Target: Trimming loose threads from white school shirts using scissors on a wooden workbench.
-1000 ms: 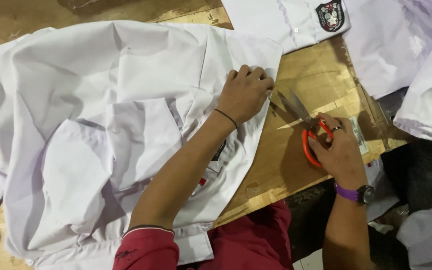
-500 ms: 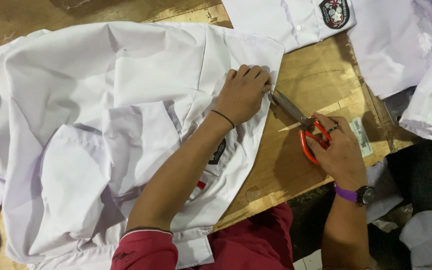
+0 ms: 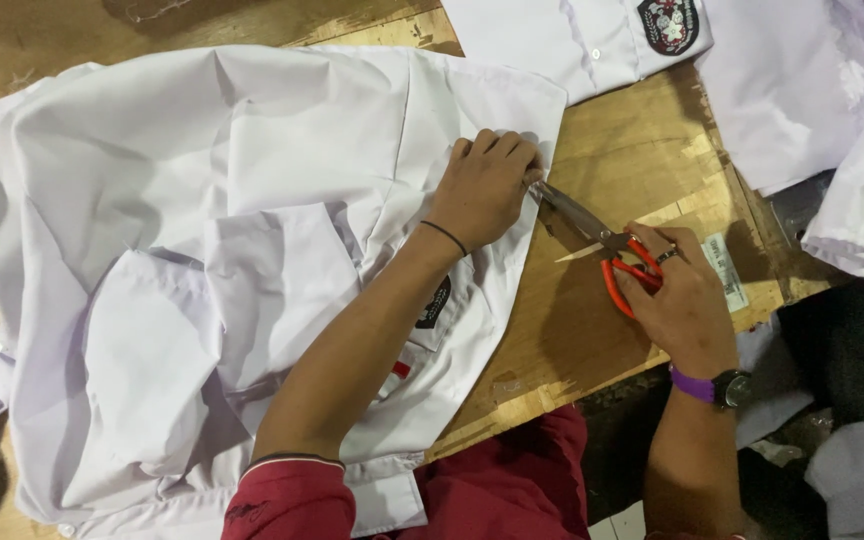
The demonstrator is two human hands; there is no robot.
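A: What step is this?

B: Trimming, by the look of it. The left hand lies flat on the white shirt, fingers curled down over its right edge and pinning the cloth to the table. The right hand grips the scissors, fingers closed through the orange handles.

A: Are the blades open?

B: Slightly parted, tips pointing at the shirt edge just under the left fingertips. Probably a loose thread or a bit of hem is the target.

A: Where does the shirt sit?

B: Spread over the left and middle of the table, rumpled, with a dark badge showing beside the left forearm.

A: What does the cut call for?

B: I'd judge a small, careful snip. The blade tips are very close to the left fingers, so the cloth needs holding taut and the fingers kept out of the way.

A: Anything unclear?

B: Whatever is being cut is too small to see, and the left hand hides the spot where blade meets cloth. Another shirt at the top and more white cloth at right are cut off by the frame.
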